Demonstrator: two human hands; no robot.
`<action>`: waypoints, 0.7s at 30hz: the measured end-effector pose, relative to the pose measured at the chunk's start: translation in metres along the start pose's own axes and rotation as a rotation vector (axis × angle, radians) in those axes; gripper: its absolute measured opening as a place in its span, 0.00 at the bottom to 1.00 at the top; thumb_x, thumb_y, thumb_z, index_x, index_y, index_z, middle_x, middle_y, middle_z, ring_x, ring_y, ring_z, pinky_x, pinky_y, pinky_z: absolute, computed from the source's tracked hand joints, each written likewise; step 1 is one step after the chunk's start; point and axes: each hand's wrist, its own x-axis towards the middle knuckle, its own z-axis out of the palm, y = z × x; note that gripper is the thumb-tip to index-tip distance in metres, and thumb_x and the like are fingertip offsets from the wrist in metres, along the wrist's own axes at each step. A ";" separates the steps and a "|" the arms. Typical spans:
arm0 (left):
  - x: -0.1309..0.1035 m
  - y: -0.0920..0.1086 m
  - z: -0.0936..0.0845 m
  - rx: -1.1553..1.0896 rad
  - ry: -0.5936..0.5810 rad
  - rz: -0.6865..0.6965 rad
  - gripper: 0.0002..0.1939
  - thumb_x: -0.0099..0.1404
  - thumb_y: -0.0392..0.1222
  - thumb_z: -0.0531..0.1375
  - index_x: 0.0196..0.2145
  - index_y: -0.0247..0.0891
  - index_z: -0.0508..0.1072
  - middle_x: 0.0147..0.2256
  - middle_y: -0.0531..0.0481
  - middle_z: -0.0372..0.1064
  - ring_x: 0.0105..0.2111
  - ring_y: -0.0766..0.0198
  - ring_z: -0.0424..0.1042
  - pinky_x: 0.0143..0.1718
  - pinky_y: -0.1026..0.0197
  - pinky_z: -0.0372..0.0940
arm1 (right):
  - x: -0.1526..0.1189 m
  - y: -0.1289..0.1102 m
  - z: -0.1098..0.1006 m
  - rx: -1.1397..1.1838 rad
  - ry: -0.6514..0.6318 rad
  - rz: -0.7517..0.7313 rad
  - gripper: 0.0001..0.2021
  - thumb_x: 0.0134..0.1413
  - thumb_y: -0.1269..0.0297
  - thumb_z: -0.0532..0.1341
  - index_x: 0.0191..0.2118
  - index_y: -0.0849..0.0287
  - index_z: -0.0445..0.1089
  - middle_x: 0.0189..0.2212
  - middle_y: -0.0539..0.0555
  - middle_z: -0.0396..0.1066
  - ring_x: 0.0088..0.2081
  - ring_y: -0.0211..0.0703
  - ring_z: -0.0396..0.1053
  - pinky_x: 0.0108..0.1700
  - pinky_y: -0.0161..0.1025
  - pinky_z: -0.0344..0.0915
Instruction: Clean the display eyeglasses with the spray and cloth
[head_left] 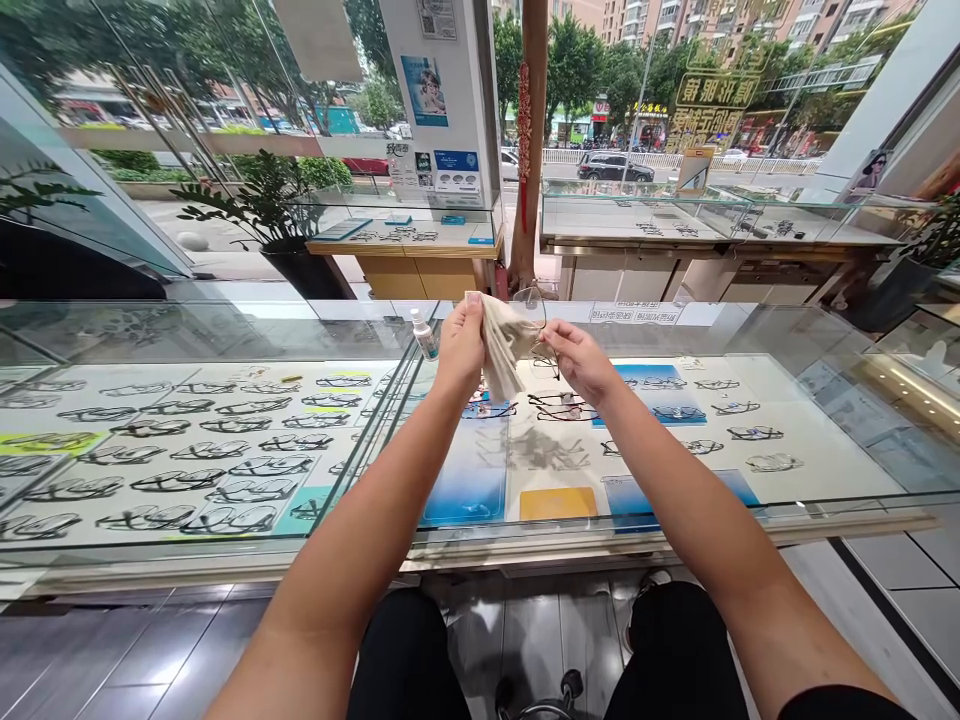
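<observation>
Above the glass counter, my left hand [461, 345] is closed on a pale beige cloth [501, 345] whose folds hang down below the fingers. My right hand [577, 362] pinches the thin frame of a pair of eyeglasses [541, 305]. One lens rim stands up between the hands, and the cloth covers part of the glasses. The cloth touches the glasses near the lens; whether it wraps both sides I cannot tell. Just left of my left hand stands a small white spray bottle [424, 335] on the glass top.
Under the glass counter [360, 430] lie rows of eyeglasses [187, 480], blue cards and a yellow card [557, 503]. Beyond stand two more display cases [405, 235], a wooden post [532, 150] and a potted plant [289, 235]. My knees are below the counter's front edge.
</observation>
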 end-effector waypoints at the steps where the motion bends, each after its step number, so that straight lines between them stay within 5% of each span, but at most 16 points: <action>1: 0.000 0.002 0.000 0.006 0.019 -0.009 0.30 0.68 0.73 0.69 0.35 0.41 0.74 0.24 0.56 0.68 0.23 0.68 0.65 0.25 0.65 0.63 | 0.001 -0.001 -0.002 0.017 0.028 -0.006 0.23 0.45 0.43 0.82 0.32 0.52 0.75 0.43 0.51 0.78 0.48 0.45 0.72 0.49 0.40 0.68; 4: -0.005 0.008 0.001 0.052 -0.005 -0.071 0.25 0.70 0.68 0.69 0.39 0.42 0.74 0.21 0.59 0.60 0.19 0.68 0.60 0.21 0.65 0.58 | 0.004 -0.003 -0.009 0.068 0.081 -0.008 0.23 0.46 0.44 0.82 0.33 0.51 0.73 0.47 0.51 0.82 0.52 0.45 0.75 0.50 0.39 0.69; 7: -0.016 0.016 0.005 0.103 -0.164 -0.198 0.22 0.70 0.65 0.69 0.42 0.43 0.72 0.21 0.60 0.58 0.18 0.68 0.58 0.19 0.65 0.55 | 0.006 -0.005 -0.013 0.101 0.099 -0.014 0.21 0.49 0.44 0.80 0.34 0.50 0.72 0.45 0.49 0.84 0.51 0.45 0.77 0.52 0.40 0.71; 13: -0.053 0.024 0.019 0.386 -0.941 -0.431 0.25 0.69 0.67 0.69 0.42 0.40 0.75 0.28 0.55 0.68 0.23 0.67 0.64 0.23 0.64 0.59 | 0.009 -0.003 -0.022 0.124 0.150 -0.003 0.21 0.51 0.46 0.79 0.34 0.50 0.70 0.40 0.47 0.84 0.47 0.42 0.79 0.52 0.38 0.71; 17: -0.070 0.012 0.028 0.400 -1.328 -0.483 0.29 0.64 0.65 0.75 0.52 0.42 0.78 0.40 0.50 0.78 0.37 0.60 0.77 0.37 0.59 0.72 | 0.012 -0.001 -0.026 0.128 0.156 -0.004 0.23 0.48 0.46 0.81 0.34 0.50 0.70 0.40 0.47 0.83 0.46 0.41 0.78 0.50 0.37 0.71; 21: -0.068 0.005 0.029 0.366 -1.477 -0.463 0.33 0.60 0.59 0.79 0.58 0.45 0.79 0.57 0.42 0.81 0.58 0.50 0.79 0.60 0.49 0.74 | 0.013 0.000 -0.027 0.092 0.167 0.012 0.22 0.49 0.46 0.80 0.34 0.50 0.69 0.40 0.48 0.83 0.45 0.42 0.78 0.49 0.38 0.71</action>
